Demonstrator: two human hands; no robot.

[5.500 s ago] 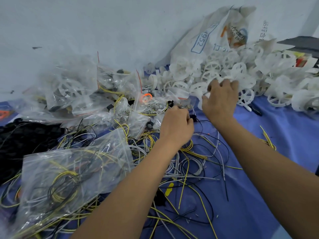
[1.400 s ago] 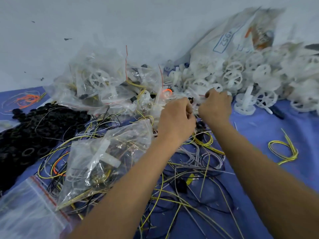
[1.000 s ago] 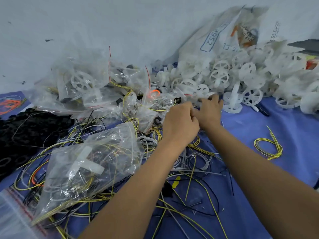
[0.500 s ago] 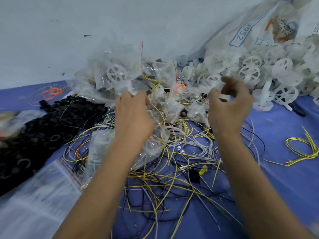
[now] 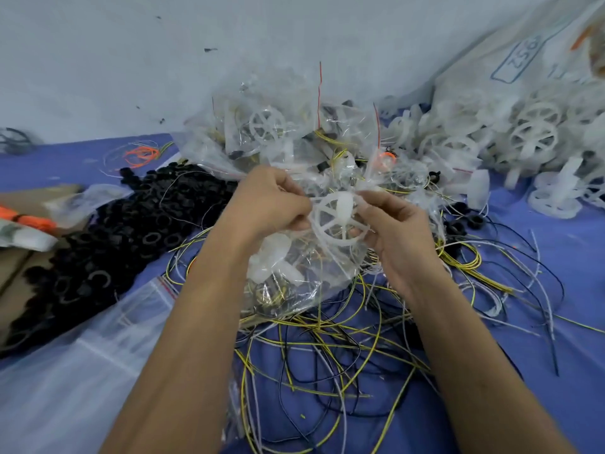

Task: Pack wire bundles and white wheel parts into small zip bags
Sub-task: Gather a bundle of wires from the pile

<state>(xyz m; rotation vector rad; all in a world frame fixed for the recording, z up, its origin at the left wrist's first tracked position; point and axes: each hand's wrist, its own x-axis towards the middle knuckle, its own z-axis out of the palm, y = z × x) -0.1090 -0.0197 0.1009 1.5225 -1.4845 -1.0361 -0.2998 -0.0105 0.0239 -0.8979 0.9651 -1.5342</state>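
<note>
My left hand (image 5: pixel 266 204) pinches the top edge of a clear zip bag (image 5: pixel 294 283) that hangs between my hands and holds a white part and coiled wires. My right hand (image 5: pixel 397 224) grips a white spoked wheel (image 5: pixel 339 221) at the bag's mouth. Whether the wheel is inside the bag or still outside I cannot tell. Loose yellow, black and white wires (image 5: pixel 327 348) lie tangled on the blue cloth under my forearms. A heap of white wheels (image 5: pixel 530 139) fills the far right.
Filled zip bags (image 5: pixel 278 126) are piled against the wall behind my hands. A mound of black rings (image 5: pixel 108 237) lies at the left, with empty clear bags (image 5: pixel 82 371) in front of it. A big printed sack (image 5: pixel 510 60) leans at the far right. Orange wire (image 5: pixel 140 154) lies far left.
My hands have come together from apart. The left hand has lifted the zip bag off the wires, and the right hand now holds a white wheel at its mouth.
</note>
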